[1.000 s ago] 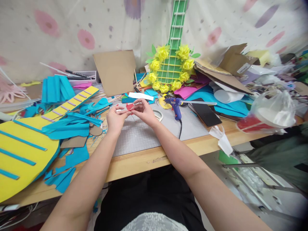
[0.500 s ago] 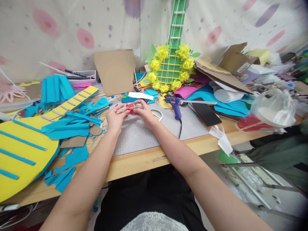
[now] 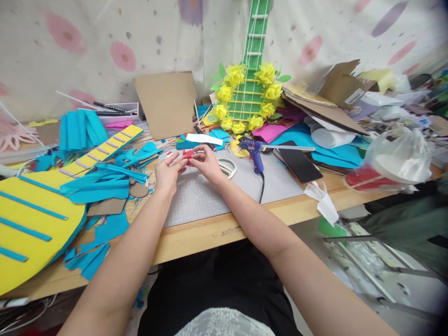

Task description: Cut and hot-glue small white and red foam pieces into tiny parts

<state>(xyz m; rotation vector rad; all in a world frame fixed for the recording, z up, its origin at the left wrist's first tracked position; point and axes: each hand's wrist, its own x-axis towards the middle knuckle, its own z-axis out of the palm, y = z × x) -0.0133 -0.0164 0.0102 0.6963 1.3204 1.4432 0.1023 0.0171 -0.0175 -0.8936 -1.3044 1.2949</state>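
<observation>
Above the grey cutting mat (image 3: 196, 200), both hands meet around a small red paper piece (image 3: 188, 154). My left hand (image 3: 168, 172) pinches its near left side, fingers pointing inward. From the right, my right hand (image 3: 207, 163) grips the same piece with thumb and fingertips. Its exact shape is partly hidden by the fingers. White-handled scissors (image 3: 228, 167) lie just right of my right hand. Further right, a blue glue gun (image 3: 255, 154) rests on the mat with a clear glue stick (image 3: 289, 148) sticking out of its back.
A green guitar model (image 3: 247, 98) with yellow paper flowers stands behind. Left lies a yellow guitar model (image 3: 38, 224) among blue paper scraps (image 3: 101, 184). At right are a black phone (image 3: 301, 162) and a bagged red cup (image 3: 371, 177). Cardboard (image 3: 167, 105) leans at the back.
The fingers have shifted slightly on the red paper piece, and more of it shows above the fingertips. Everything else stays where it was.
</observation>
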